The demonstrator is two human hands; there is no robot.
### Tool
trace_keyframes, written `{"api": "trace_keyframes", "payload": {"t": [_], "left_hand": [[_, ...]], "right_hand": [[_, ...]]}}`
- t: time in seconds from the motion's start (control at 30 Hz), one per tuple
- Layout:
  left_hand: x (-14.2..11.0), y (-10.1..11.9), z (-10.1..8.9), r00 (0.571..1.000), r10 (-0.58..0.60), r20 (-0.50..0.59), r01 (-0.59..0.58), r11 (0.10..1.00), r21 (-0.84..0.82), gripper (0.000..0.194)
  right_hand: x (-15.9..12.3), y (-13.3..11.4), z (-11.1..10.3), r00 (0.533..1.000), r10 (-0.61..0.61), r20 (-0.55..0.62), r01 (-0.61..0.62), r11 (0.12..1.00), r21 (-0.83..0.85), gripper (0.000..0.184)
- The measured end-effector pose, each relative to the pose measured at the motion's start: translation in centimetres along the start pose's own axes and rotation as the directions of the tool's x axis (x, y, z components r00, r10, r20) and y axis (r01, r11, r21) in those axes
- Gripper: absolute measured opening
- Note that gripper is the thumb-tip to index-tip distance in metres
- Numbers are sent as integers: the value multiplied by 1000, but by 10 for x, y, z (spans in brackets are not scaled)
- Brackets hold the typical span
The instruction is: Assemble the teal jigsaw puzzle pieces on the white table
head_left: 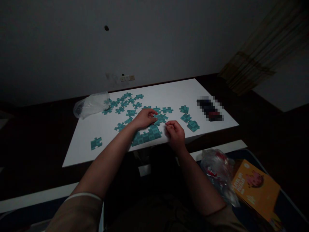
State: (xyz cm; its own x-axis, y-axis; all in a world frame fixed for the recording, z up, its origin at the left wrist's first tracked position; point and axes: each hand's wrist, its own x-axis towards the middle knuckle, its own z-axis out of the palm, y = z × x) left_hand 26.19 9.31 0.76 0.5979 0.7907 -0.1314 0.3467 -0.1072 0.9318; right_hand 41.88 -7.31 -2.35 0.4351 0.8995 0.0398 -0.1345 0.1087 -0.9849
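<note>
My left hand (145,118) reaches over the white table with its thumb and index finger closed on a teal jigsaw puzzle piece (161,119). Just below it lies a joined block of teal puzzle pieces (147,137) at the table's near edge, with a white gap along its upper side. My forearm and hand cover part of this block. Right of the held piece, my right hand (176,132) has its fingers curled in, and no piece shows in them. Loose teal pieces (167,110) lie just beyond my hands.
Several loose puzzle pieces (124,103) spread over the back left; a single piece (96,143) lies front left. More pieces (185,118) lie right. A clear plastic bag (93,104) and a pixelated dark object (209,109) are on the table (82,141). An orange puzzle box (256,187) sits lower right beside crumpled plastic (218,170).
</note>
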Motion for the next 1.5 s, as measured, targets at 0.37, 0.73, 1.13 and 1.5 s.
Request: {"api": "trace_keyframes", "payload": {"t": [0.37, 0.73, 1.13, 1.5], "left_hand": [[-8, 5, -13, 999, -43, -22, 39, 987, -157, 29], [-27, 12, 14, 991, 121, 60, -128, 984, 122, 23], [-134, -23, 69, 972, 217, -93, -110, 763, 637, 75], [-134, -19, 65, 974, 224, -33, -146, 732, 665, 76]], "right_hand": [[-3, -4, 0, 1000, 19, -12, -19, 999, -51, 29], [24, -4, -11, 977, -187, 100, 209, 759, -616, 45], [24, 1, -5, 978, -203, 41, 150, 561, -814, 44], [31, -17, -1, 970, -66, 234, 241, 383, -892, 37]]}}
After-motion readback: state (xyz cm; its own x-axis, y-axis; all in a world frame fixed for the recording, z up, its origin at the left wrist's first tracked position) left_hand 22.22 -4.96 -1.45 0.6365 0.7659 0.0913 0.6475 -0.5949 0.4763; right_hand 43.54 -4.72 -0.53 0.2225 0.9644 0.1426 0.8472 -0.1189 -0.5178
